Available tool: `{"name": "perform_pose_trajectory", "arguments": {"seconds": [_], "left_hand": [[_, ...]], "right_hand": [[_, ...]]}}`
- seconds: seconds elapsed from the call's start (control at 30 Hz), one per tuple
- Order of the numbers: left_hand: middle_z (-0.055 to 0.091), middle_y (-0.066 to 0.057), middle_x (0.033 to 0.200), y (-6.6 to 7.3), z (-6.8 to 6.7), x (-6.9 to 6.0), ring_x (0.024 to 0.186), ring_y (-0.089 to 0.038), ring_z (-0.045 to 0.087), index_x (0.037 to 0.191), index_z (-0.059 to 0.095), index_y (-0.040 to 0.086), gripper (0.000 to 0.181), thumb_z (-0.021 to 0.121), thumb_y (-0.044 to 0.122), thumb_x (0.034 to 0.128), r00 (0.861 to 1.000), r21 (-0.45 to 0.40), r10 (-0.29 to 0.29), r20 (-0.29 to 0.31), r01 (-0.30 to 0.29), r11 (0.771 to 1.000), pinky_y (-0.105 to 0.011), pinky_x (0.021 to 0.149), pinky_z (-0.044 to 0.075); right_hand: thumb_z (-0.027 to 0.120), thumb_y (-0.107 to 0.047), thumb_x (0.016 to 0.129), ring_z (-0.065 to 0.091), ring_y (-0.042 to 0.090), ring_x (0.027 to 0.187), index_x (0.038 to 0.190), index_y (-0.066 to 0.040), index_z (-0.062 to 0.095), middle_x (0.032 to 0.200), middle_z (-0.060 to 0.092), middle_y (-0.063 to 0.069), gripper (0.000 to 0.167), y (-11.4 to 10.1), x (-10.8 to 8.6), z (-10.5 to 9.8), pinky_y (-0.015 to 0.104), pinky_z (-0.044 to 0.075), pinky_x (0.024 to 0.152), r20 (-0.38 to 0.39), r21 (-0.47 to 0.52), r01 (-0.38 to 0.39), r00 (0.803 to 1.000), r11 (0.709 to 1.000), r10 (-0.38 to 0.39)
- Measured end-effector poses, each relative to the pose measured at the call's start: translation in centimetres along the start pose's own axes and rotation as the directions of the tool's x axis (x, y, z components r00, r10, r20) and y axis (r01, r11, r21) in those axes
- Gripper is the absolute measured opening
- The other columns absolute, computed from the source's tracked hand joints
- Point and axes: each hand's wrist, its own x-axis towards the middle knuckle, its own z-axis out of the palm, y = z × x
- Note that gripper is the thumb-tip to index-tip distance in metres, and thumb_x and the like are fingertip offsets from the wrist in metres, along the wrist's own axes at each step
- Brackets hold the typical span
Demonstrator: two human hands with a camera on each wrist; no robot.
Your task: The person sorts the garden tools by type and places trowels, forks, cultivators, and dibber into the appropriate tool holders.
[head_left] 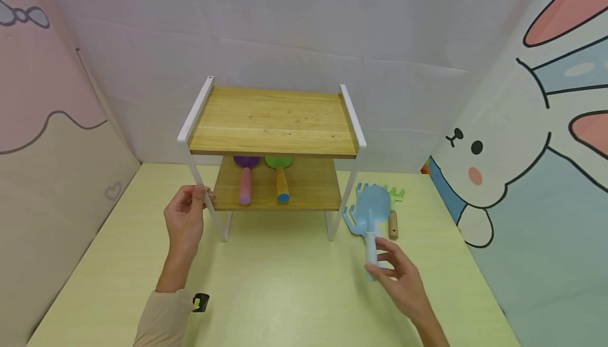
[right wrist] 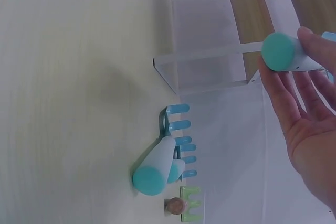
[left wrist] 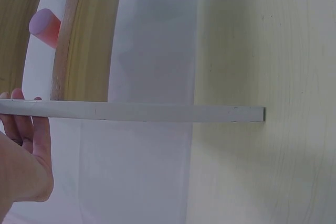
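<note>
My right hand holds a light blue toy shovel by its pale handle, blade pointing away, above the table. In the right wrist view the handle's teal end shows between thumb and fingers. My left hand grips the white front left leg of a two-tier wooden shelf. On the lower tier lie a purple shovel with a pink handle and a green shovel with an orange handle; the upper tier partly hides their blades.
Right of the shelf, two blue hand rakes lie on the table, partly behind the held shovel in the head view. Beside them lies a green rake with a wooden handle. A white curtain hangs behind the shelf; a printed rabbit panel stands at right.
</note>
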Motion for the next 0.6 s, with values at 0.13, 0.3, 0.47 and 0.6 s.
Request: {"name": "perform_pose_trajectory", "arguments": {"seconds": [0.13,0.3,0.47,0.6], "left_hand": [[0.071,-0.002,0.085,-0.1,0.0,0.0,0.076,-0.012,0.071,0.097,0.062,-0.015,0.023,0.059,0.006,0.1045,1.000,0.007,-0.002,0.000,0.002,1.000,-0.021,0.077,0.061],[0.071,-0.001,0.084,-0.1,0.0,0.1,0.076,-0.011,0.072,0.097,0.063,-0.014,0.023,0.059,0.007,0.1048,1.000,0.033,0.001,-0.005,0.000,0.999,-0.021,0.077,0.061],[0.071,0.000,0.085,0.0,0.0,0.0,0.076,-0.010,0.071,0.098,0.062,-0.015,0.024,0.059,0.007,0.1049,1.000,0.048,-0.001,-0.009,0.002,0.999,-0.021,0.079,0.061],[0.071,-0.001,0.085,-0.1,0.0,0.0,0.077,-0.011,0.072,0.097,0.063,-0.015,0.024,0.059,0.007,0.1046,1.000,0.038,-0.004,-0.015,0.005,0.999,-0.021,0.080,0.061]], "right_hand": [[0.076,0.009,0.087,0.067,0.011,0.097,0.136,-0.003,0.058,0.126,0.064,-0.004,0.054,-0.3,0.1,0.4,0.029,0.063,0.074,0.014,0.008,0.035,0.999,0.999,-0.035],[0.075,0.014,0.086,0.067,0.011,0.098,0.137,0.000,0.057,0.129,0.064,-0.002,0.056,-0.5,0.4,0.8,0.029,0.063,0.075,0.043,0.034,0.112,0.993,0.993,-0.114],[0.074,0.014,0.086,0.067,0.012,0.099,0.138,-0.001,0.057,0.129,0.064,0.001,0.056,-0.9,0.5,1.2,0.030,0.064,0.075,0.069,0.041,0.144,0.987,0.989,-0.146],[0.076,0.010,0.087,0.066,0.013,0.099,0.137,-0.004,0.058,0.126,0.064,0.005,0.055,-1.3,0.5,1.6,0.031,0.064,0.076,0.078,0.029,0.123,0.989,0.992,-0.125]]}}
